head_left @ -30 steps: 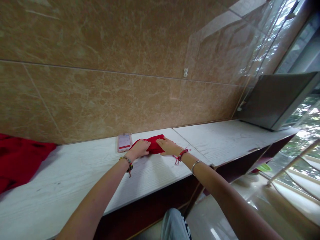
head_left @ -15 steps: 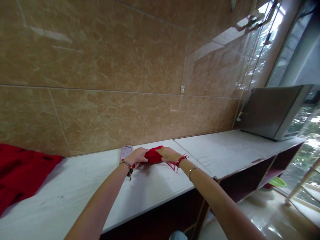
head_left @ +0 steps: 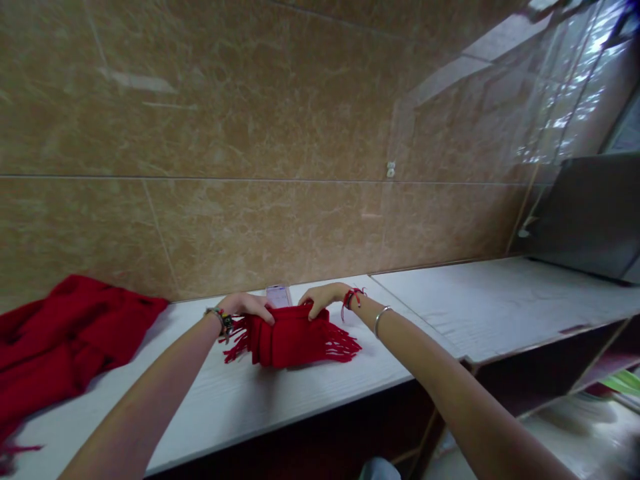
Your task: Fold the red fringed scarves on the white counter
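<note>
A folded red scarf (head_left: 295, 341) with fringe at both ends is held up on edge at the white counter, its broad face toward me. My left hand (head_left: 249, 307) grips its upper left corner, thumb in front and the other fingers hidden behind. Along the top right, my right hand (head_left: 320, 298) pinches the scarf the same way. Just behind it a phone (head_left: 279, 296) lies by the wall, partly covered by the scarf and my hand.
More red fabric (head_left: 85, 333) lies heaped on the left of the white counter (head_left: 200, 393). Open shelves sit below the counter's front edge. A grey boxy appliance (head_left: 590, 213) stands at the far right. The tiled wall (head_left: 250, 227) rises directly behind.
The scarf has come up from lying low under my hands to standing on edge, showing its face and fringe. My view has turned a little to the left.
</note>
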A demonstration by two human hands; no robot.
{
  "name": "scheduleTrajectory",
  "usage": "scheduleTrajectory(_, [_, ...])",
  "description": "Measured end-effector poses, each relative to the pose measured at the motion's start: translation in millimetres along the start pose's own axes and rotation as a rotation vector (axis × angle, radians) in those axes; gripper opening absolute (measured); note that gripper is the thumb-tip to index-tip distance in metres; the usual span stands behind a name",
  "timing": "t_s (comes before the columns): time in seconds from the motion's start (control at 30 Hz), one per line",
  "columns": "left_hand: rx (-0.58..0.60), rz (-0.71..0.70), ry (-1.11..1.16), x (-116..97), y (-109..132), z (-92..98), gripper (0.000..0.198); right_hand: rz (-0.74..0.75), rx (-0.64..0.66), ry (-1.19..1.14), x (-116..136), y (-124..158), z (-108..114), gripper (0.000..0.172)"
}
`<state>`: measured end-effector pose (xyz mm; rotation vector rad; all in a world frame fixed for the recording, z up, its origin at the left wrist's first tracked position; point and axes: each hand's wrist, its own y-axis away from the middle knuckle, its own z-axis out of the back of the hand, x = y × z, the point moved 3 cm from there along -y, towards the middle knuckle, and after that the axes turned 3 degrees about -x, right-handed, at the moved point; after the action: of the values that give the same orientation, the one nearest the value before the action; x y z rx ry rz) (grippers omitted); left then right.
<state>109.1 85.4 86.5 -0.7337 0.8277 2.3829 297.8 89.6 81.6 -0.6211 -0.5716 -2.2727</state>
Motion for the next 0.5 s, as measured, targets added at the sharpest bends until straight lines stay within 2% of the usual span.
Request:
scheduleTrajectory(0.1, [0.13, 0.118, 0.196, 32, 19, -4.3, 0.039, 0.04, 0.053, -0.105, 5, -34, -15, 0.04])
scheduleTrajectory(0.17, [0.105, 0.114, 0.267, 49, 27, -3.4, 0.044, 0.054, 0.064, -0.117, 7, -52, -21, 0.041])
scheduleTrajectory(0.3, [-0.136, 0.089, 0.161, 68, 37, 7.6, 0.049, 0.074, -0.019, -0.08, 9, -69, -14, 0.046])
scheduleTrajectory(0.4, [-0.3, 0.105, 0.039, 68, 43, 14.3, 0.057, 0.097, -0.163, 0.045, 12, -66, -5, 0.04])
scheduleTrajectory(0.5, [-0.387, 0.052, 0.023, 64, 43, 11.4, 0.064, 0.137, -0.212, 0.172, 14, -56, -8, 0.034])
